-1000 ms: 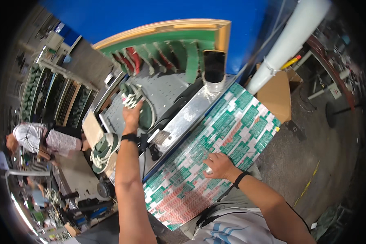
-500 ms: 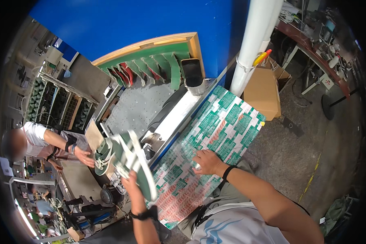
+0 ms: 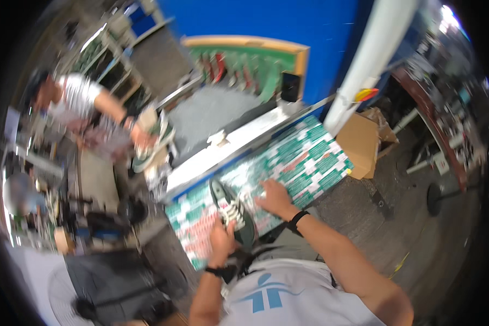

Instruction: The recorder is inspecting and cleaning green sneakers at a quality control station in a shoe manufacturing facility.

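At the far left we see another person (image 3: 73, 103) reaching out. Nearer the middle, our left hand (image 3: 221, 239) is closed around the heel end of a dark green shoe (image 3: 231, 212) with white stripes. The shoe lies on the green and white board (image 3: 309, 157). Just to its right, our right hand (image 3: 275, 196) rests spread flat on the board, touching the shoe's side.

Shoe (image 3: 232, 211) on sheet (image 3: 304, 157), btwn hands.
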Tool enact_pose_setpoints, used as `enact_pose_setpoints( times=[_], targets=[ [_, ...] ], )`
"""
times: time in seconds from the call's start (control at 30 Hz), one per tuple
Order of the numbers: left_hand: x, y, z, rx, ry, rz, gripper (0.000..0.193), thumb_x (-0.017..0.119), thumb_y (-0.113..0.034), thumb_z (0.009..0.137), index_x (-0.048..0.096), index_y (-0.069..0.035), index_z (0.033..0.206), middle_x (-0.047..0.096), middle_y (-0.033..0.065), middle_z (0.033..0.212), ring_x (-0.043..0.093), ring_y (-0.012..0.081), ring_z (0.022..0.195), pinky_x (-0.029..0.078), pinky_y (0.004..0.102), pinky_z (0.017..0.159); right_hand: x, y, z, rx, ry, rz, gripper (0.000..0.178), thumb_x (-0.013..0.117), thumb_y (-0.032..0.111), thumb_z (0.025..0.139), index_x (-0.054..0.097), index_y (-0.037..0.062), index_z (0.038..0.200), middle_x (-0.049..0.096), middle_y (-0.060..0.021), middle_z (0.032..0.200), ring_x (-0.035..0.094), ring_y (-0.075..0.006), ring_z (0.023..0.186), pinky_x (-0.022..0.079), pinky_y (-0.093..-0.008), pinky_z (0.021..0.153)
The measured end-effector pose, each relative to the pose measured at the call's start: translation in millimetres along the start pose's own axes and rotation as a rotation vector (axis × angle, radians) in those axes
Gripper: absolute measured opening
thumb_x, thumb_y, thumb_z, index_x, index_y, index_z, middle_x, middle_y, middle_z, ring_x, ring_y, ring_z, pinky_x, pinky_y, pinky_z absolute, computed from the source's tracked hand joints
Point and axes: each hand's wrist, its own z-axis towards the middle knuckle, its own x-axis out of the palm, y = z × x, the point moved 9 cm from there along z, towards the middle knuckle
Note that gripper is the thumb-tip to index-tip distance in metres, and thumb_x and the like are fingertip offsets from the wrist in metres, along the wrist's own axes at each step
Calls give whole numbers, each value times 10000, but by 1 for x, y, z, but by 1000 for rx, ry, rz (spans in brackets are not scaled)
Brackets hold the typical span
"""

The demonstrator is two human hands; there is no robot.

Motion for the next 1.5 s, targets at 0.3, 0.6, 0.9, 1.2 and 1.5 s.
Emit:
enact_pose_setpoints(
  times=[0.3, 0.6, 0.9, 1.2, 1.5],
  targets=[
    [0, 18, -9, -108, 220, -564, 335, 700, -313, 1117, 698, -60, 898, 702, 14, 823, 668, 188, 779, 511, 397, 720, -36, 89, -72, 185, 331, 518, 965, 894, 313, 844, 447, 14, 1646, 720, -178, 1180, 725, -370, 1037, 591, -447, 911],
    [-60, -2, 14, -385, 465, -915, 208, 664, -300, 1130, 722, -109, 1072, 579, -55, 794, 557, 51, 705, 594, 303, 758, -9, 180, -34, -355, 325, 285, 1040, 912, 341, 796, 431, -86, 1614, 708, -204, 1099, 718, -397, 994, 584, -477, 867],
    [-125, 5, 122, 77, 139, 325, 594, 724, -415, 1066, 639, -7, 1489, 739, 253, 1380, 717, 438, 1250, 556, 490, 1089, 6, 175, -32, -27, 615, 413, 858, 859, 386, 891, 552, -103, 1526, 732, -270, 1248, 740, -420, 1113, 575, -468, 978],
    [-22, 6, 144, -9, 475, -304, 913, 866, -452, 936, 498, 45, 1607, 666, 300, 1492, 638, 433, 1397, 504, 445, 1172, 20, 196, -24, 47, 636, 518, 759, 796, 420, 914, 626, -91, 1448, 731, -314, 1310, 716, -441, 1231, 551, -473, 1065],
    [-15, 8, 138, -61, 479, -136, 1069, 779, -541, 981, 257, 14, 1730, 654, 325, 1499, 644, 456, 1389, 516, 460, 1163, 1, 216, -70, -88, 797, 507, 855, 849, 330, 857, 541, -76, 1543, 726, -229, 1111, 719, -411, 1073, 578, -477, 938]
  ],
)
